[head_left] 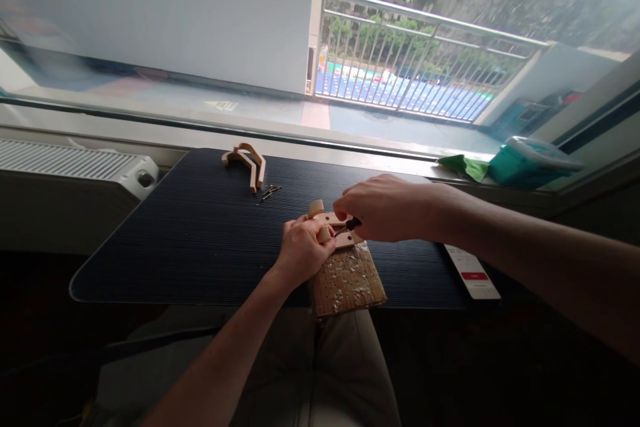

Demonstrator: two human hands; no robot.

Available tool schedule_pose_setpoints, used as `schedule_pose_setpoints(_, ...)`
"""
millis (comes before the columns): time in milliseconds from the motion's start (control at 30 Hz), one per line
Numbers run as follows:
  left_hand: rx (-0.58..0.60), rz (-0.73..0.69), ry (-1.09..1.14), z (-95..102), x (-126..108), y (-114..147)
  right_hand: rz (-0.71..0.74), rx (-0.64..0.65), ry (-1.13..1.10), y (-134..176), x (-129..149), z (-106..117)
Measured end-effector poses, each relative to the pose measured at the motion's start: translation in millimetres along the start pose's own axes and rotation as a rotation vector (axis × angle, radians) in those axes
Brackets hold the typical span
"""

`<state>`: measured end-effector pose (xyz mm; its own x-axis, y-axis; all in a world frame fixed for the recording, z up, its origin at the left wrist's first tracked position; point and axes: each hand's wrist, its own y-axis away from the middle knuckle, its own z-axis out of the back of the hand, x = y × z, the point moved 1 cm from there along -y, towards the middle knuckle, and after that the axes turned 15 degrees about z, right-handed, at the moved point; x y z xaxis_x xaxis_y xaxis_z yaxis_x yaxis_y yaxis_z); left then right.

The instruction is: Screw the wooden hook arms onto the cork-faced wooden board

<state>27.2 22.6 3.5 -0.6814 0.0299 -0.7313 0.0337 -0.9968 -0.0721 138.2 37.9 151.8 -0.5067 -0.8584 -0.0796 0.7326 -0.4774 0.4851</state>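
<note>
My left hand (303, 250) is closed on a pale wooden hook piece (345, 240) with dark holes, pressing it on a tape-wrapped cardboard block (347, 285). Closed around a screwdriver (353, 223) with a dark handle, my right hand (387, 207) is just right of the left. The tool's thin shaft slants down to the wood; where its tip sits is hard to make out. A second curved wooden end (315, 208) rises beyond my left fingers. Farther back lie two more curved wooden hooks (258, 173), with several screws (271, 192) beside them.
The block overhangs the near edge of the dark table (190, 247), above my lap. A phone (475, 273) lies under my right forearm. Along the window sill are a green cloth (465, 165) and a teal container (525, 163). A white radiator (75, 167) stands left.
</note>
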Motion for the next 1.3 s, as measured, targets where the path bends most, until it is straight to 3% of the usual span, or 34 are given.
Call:
schedule_pose_setpoints(367, 0.012, -0.033, 0.053, -0.1, 3, 1, -0.008, -0.082, -0.038, -5, -8, -6)
schedule_pose_setpoints(567, 0.032, -0.087, 0.173, -2.6, 12, 4, 0.009, -0.056, -0.053, -11, -3, -3)
schedule_pose_setpoints(800, 0.042, -0.062, 0.164, -1.5, 10, 2, 0.097, -0.104, -0.044, -17, -2, -8)
schedule_pose_setpoints(967, 0.03, -0.052, 0.161, -2.4, 9, -1, 0.045, -0.061, -0.109, -14, -4, -8)
schedule_pose_setpoints(1300, 0.053, -0.037, 0.096, 0.8, 6, -2, 0.099, -0.069, -0.097, -21, -6, -8)
